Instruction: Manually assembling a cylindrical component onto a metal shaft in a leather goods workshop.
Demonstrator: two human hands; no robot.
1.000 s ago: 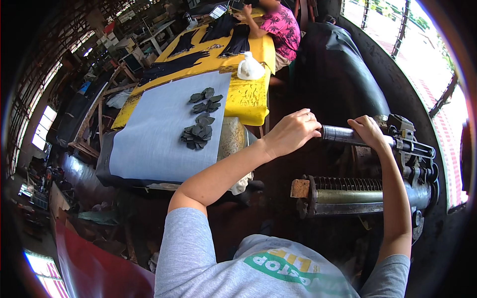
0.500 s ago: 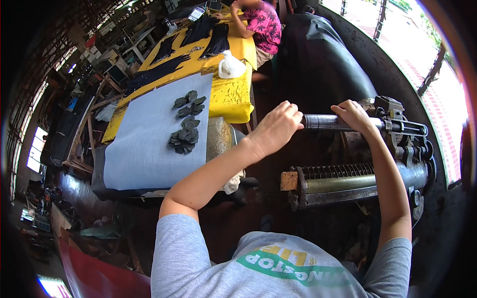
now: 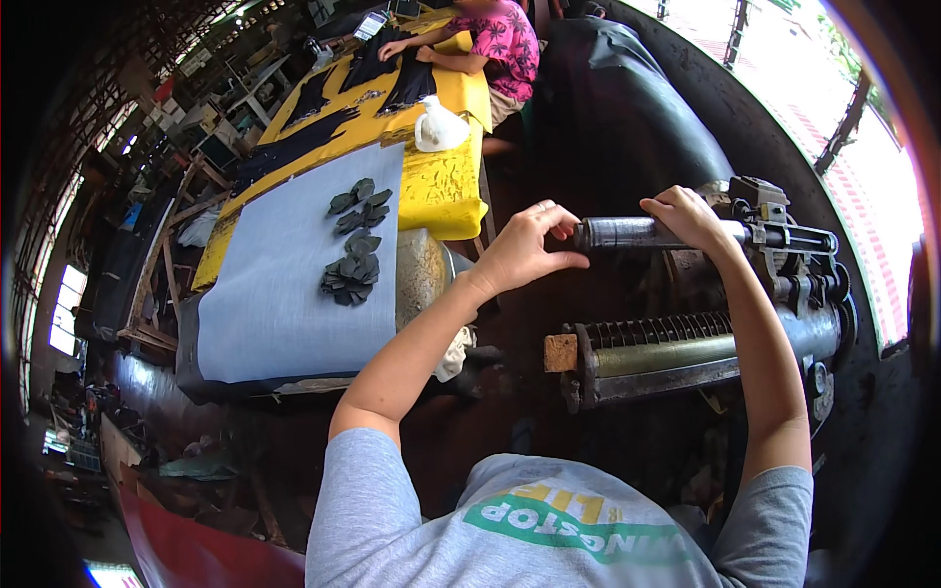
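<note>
A dark metal cylinder (image 3: 619, 233), like a roller arm, juts leftward from the old machine (image 3: 784, 257) on my right. My right hand (image 3: 683, 216) curls over its top, partway along, with fingertips partly hidden. At the cylinder's free left end is my left hand (image 3: 529, 245), thumb and fingers apart; nothing shows between them, and whether a fingertip touches the end cannot be made out. Below, a second arm of the machine carries a brass-coloured roller (image 3: 667, 355) with a row of dark spring-like coils (image 3: 662, 336). A wooden block (image 3: 561, 353) sits at its left tip.
To my left stands a table with a pale grey-blue sheet (image 3: 294, 284), several dark petal-like cut pieces (image 3: 351, 274) and a yellow cover (image 3: 446, 196). A white plastic bag (image 3: 440, 127) and dark gloves (image 3: 294, 147) lie farther back. A co-worker (image 3: 502, 49) in pink leans there.
My left hand has opened, its thumb spreading away from the cylinder's end. My right hand stays on the cylinder. The co-worker's arms have come down over the table. The view has shifted slightly.
</note>
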